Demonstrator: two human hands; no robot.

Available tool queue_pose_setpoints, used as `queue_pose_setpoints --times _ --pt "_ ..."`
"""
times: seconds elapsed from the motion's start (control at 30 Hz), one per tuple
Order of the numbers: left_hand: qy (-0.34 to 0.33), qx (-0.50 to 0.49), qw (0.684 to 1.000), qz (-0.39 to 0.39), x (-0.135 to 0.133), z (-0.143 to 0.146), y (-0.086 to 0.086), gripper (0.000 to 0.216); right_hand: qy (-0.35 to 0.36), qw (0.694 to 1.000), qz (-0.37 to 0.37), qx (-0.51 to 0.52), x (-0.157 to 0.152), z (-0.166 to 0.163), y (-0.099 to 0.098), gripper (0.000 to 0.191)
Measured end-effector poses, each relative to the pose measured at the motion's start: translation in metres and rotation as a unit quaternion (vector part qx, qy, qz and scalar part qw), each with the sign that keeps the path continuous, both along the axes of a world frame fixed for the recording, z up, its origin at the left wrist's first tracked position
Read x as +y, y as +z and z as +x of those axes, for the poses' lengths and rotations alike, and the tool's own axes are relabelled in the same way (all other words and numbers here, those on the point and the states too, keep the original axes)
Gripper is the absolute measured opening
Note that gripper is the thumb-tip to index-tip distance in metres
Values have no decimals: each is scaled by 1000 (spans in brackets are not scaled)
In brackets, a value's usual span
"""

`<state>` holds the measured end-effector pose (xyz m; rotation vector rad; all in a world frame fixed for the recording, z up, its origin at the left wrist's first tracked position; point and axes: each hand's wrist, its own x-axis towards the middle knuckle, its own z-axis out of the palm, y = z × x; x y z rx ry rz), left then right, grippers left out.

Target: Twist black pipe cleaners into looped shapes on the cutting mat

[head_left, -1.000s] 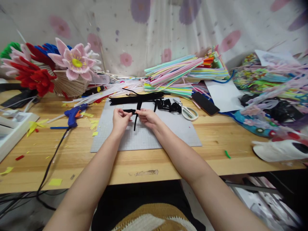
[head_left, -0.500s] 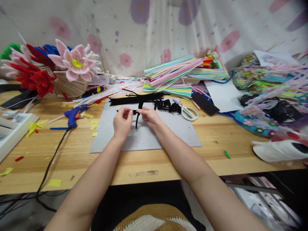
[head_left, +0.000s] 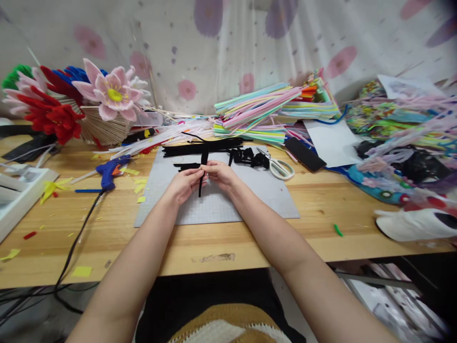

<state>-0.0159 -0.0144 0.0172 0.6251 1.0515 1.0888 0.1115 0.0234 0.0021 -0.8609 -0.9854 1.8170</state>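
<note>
The black piece (head_left: 185, 166) is at the fingertips of both hands, above the middle of the grey mat (head_left: 210, 205). The left hand (head_left: 183, 186) has thumb and fingers pinched on it near where its strips cross; the right hand (head_left: 224, 176) pinches it there too, from the other side, so the fingertips meet or nearly meet (too small to tell which). Narrow strips stick out leftward beyond the left hand, a broader one points away toward the black bundle (head_left: 200, 147), and a thin, straight tail comes down between the hands. The piece looks soft and fuzzy, as does the bundle of long stems near the mat's far edge. Right of that, black coils (head_left: 250, 156) make a knobbly row beside scissors (head_left: 282, 169) with pale, rounded handles. The table (head_left: 228, 243) is light, grained wood.
</note>
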Motion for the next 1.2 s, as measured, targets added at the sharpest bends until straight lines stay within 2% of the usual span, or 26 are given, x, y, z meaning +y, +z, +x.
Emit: queue_pose_setpoints --times 0.23,0.37,0.47,0.6,0.77,0.87,0.97,1.03,1.13,1.2 --pt "-74 -6 997 7 0 -6 0 11 3 1000 -3 -26 -1 -2 3 35" --pt "-83 0 996 25 0 -8 -1 9 3 999 14 -37 -2 -2 1 30" --pt "-69 11 997 32 0 -5 -2 7 23 998 46 -26 -2 -2 -2 22" --pt "-12 10 999 41 1 -1 -1 4 25 997 66 -35 -2 -1 -4 34" --pt "15 41 998 47 5 -6 -3 8 65 975 116 -179 -3 8 2 31" --pt "46 81 993 77 7 -7 -7 14 38 957 166 -235 -2 13 5 28" --pt "101 143 978 113 9 -3 -12 17 8 944 221 -245 -3 11 7 25" --pt "131 174 968 125 10 -1 -13 18 17 938 254 -235 -7 8 10 24" --pt "145 192 963 121 11 -1 -14 20 48 932 287 -214 -13 4 16 24" --pt "132 200 964 115 10 -4 -14 22 62 931 293 -210 -15 5 18 27"
